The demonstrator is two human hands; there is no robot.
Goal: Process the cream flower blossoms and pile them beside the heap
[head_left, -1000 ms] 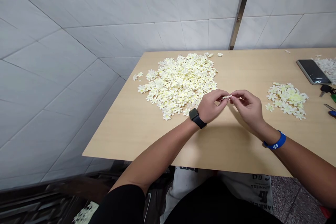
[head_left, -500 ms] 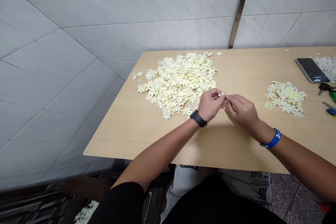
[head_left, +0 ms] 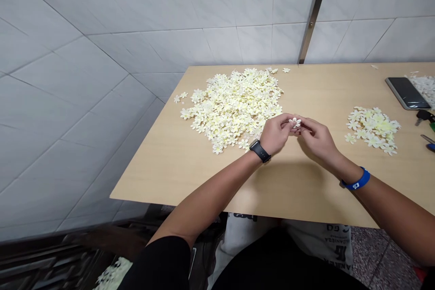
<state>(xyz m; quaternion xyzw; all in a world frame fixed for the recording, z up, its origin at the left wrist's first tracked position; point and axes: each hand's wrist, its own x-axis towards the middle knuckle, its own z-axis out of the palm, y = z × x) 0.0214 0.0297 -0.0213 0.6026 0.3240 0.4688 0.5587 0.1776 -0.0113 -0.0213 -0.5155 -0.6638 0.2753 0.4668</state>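
Note:
A small white fabric flower [head_left: 295, 122] is pinched between the fingertips of both hands above the wooden table [head_left: 190, 163]. My left hand [head_left: 277, 133], with a black watch at the wrist, grips it from the left. My right hand [head_left: 317, 138], with a blue wristband, grips it from the right. Just left of the hands lies a large heap of pale yellow-white flowers [head_left: 234, 104]. A smaller heap of flowers [head_left: 372, 129] lies to the right of my right hand.
A phone [head_left: 407, 93] lies face up at the far right, with keys [head_left: 423, 117] and a blue-handled tool [head_left: 428, 142] near the edge. More white flowers [head_left: 426, 85] lie behind it. Tiled wall stands behind and left; a flower bag [head_left: 112, 274] sits on the floor.
The hands stayed together over the table, working the small flower between the fingertips; it now shows opened and face up. The view shifted slightly.

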